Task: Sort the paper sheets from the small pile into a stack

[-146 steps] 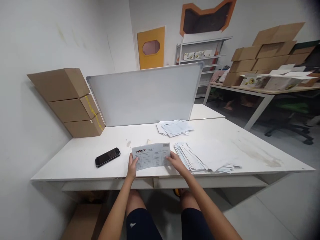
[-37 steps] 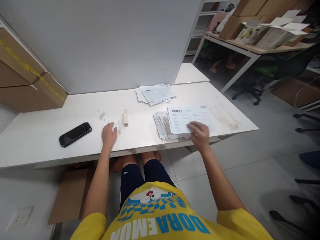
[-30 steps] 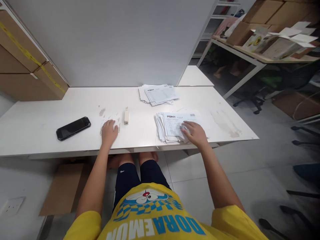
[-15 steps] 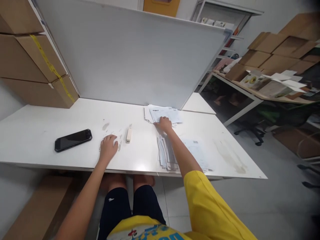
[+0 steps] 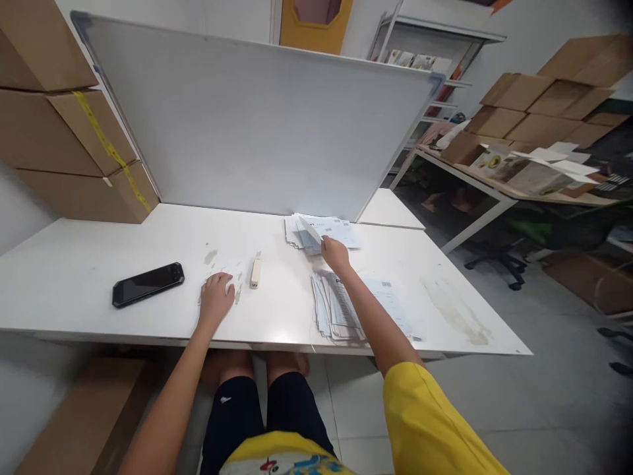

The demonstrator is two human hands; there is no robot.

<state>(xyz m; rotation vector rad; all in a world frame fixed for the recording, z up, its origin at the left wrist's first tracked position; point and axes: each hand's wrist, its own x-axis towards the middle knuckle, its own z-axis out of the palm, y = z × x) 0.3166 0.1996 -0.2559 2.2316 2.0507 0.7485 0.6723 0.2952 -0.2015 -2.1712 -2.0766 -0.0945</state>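
My right hand (image 5: 336, 254) pinches the near-left part of a paper sheet (image 5: 311, 230), whose left side is lifted and curls up from the back stack of printed papers (image 5: 291, 232). Nearer to me, partly under my right forearm, lies a second stack of printed papers (image 5: 324, 307) with uneven left edges. My left hand (image 5: 216, 297) rests palm down on the white table, fingers spread, holding nothing. Between the two hands lies a slim cream-coloured object, perhaps a stapler (image 5: 256, 272). A black phone-like device (image 5: 148, 284) is left of my left hand.
A whiteboard (image 5: 257, 125) stands upright along the back of the table (image 5: 277, 316). Cardboard boxes (image 5: 99, 191) are piled at the back left. Off to the right are another table (image 5: 465, 178) loaded with boxes and a wheeled chair base (image 5: 499, 260).
My right hand has moved slightly right and now lifts the left side of the top sheet, which lay flat before. My left hand stays in place on the table. The view has shifted slightly.
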